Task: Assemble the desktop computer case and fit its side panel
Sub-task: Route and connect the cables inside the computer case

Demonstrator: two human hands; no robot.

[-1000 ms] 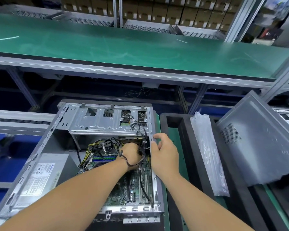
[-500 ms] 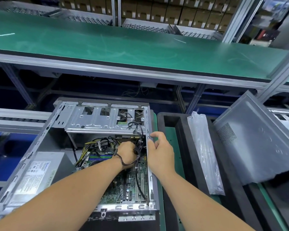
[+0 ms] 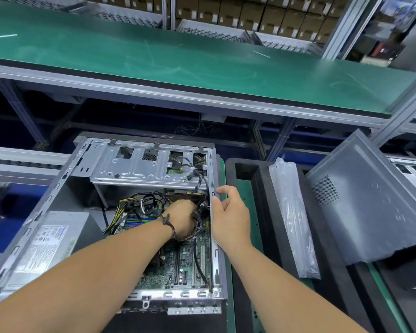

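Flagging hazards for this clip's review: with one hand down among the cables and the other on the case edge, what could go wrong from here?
1. The left hand is deep among the black cables, one looped over the wrist; withdrawing could tug a connector loose.
2. The right hand rests on the case's thin metal rail, an edge that might cut.
3. Cables standing above the rail could be pinched once the side panel goes on.

A single head-worn view is given, taken from above and behind both forearms, directed forward and steeply down. The open computer case (image 3: 151, 212) is seen close beneath, filling the lower left, while the green conveyor belt (image 3: 178, 61) is seen farther off across the top, bowed by wide-angle distortion
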